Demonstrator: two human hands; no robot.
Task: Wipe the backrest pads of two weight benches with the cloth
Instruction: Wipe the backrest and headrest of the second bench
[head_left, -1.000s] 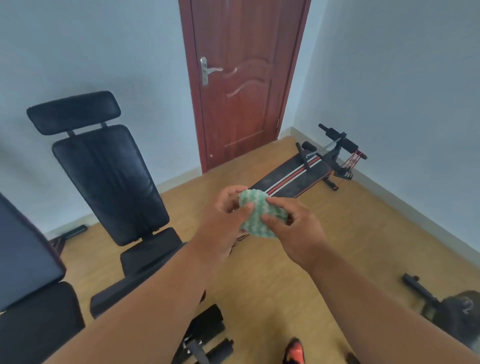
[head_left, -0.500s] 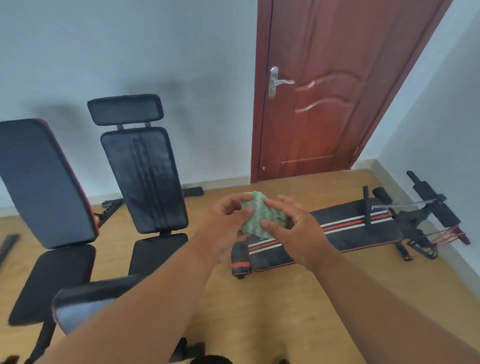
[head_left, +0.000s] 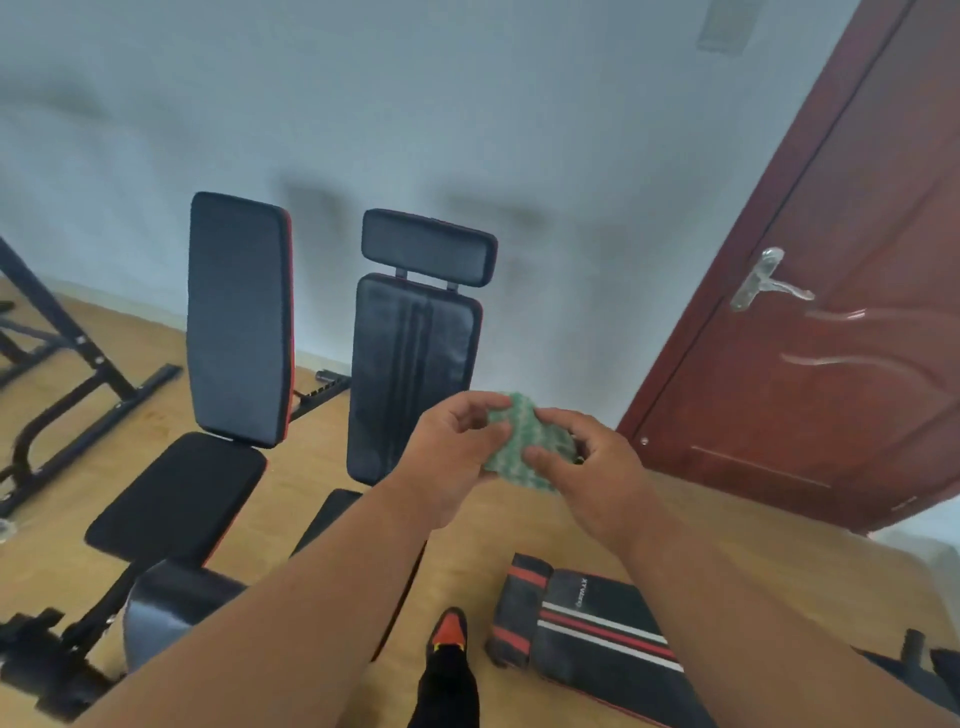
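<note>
- Wooden floor (head_left: 332, 467), pale wall, red door (head_left: 831, 364) at right.
- Two upright backrest pads: left one (head_left: 239, 317), right one (head_left: 413, 374) with headrest.
- Left hand (head_left: 447, 457) and right hand (head_left: 597, 473) both pinch green cloth (head_left: 524, 447), held mid-air before right pad.

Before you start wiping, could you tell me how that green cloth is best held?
The green cloth is bunched between the left hand and right hand. Probably best to gather it into one palm from behind, leaving a flat face forward, since the upright backrest pads face you.
</note>
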